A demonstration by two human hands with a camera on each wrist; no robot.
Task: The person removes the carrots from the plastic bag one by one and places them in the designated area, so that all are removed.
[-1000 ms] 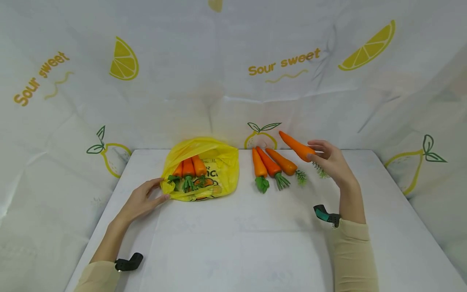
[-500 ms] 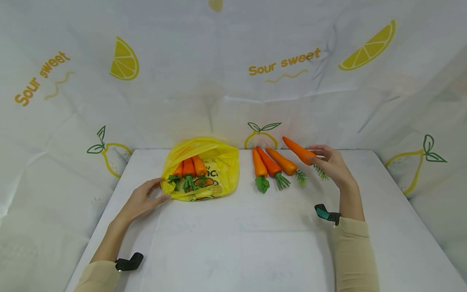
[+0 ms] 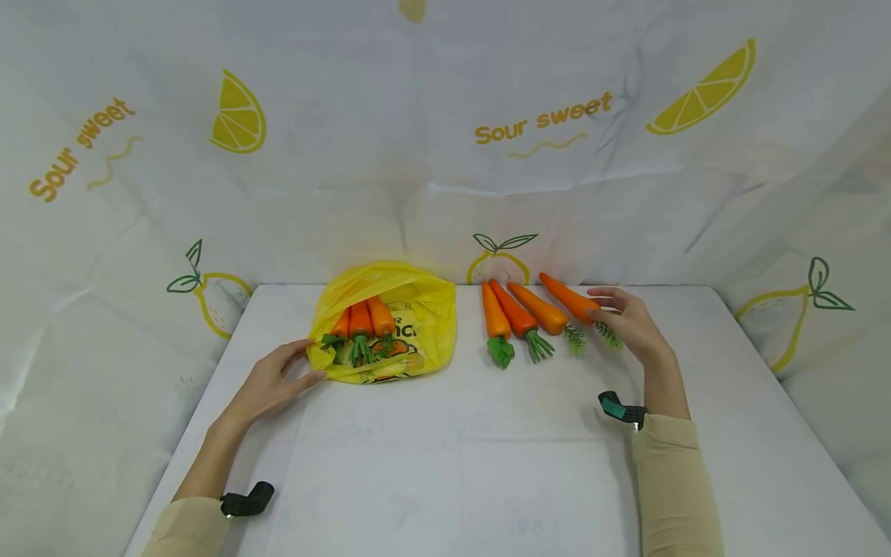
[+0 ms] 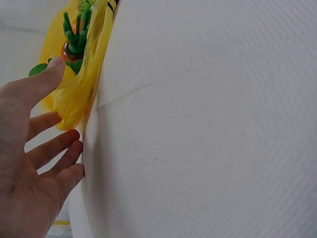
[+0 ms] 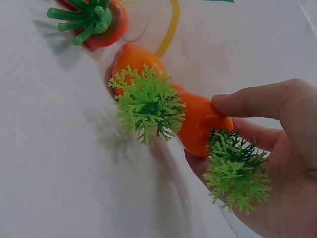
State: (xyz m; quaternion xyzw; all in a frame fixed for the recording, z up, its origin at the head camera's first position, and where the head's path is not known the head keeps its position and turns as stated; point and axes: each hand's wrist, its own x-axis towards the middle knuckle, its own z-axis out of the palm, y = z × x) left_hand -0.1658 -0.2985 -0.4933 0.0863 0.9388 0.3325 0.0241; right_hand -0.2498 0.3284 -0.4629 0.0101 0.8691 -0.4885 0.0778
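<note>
My right hand (image 3: 635,325) pinches an orange carrot (image 3: 567,298) near its leafy end, thumb on one side and fingers on the other, as the right wrist view shows. The carrot slants at the right end of a row. To its left lie three more: a carrot with broad leaves (image 3: 494,311), a carrot with green stalks (image 3: 515,312) and a carrot with feathery leaves (image 3: 539,311). At the left edge of a yellow plastic bag (image 3: 437,319), my left hand (image 3: 274,379) rests with relaxed, spread fingers. Inside the bag's mouth lie three carrots (image 3: 360,319), green tops toward me.
A white cloth covers the table (image 3: 445,464). Behind it rises a white curtain (image 3: 390,116) printed with lemons and lettering, close to the bag and the carrot tips. Black wrist cameras sit on the left wrist (image 3: 247,500) and right wrist (image 3: 622,410).
My right hand has lowered its carrot toward the table, beside the other three in the row. The left hand and the yellow bag have stayed where they were.
</note>
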